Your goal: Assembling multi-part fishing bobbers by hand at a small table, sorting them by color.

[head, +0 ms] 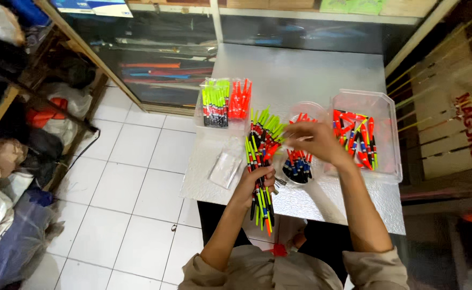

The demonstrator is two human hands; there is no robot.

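My left hand (253, 185) grips a thick bundle of slim fishing floats (262, 147), green and orange with black middles, held upright over the silver table (306, 75). My right hand (314, 140) hovers at the top of the bundle with fingers pinched; whether it holds a float I cannot tell. Under the right hand stands a round clear tub (299, 166) with more floats, tips up.
A clear rectangular box (383, 110) of orange floats sits at the right. Bagged green and orange floats (225, 102) lie at the table's left, an empty clear bag (226, 167) nearer me. White tiled floor (134, 188) and piled bags (5, 215) lie left.
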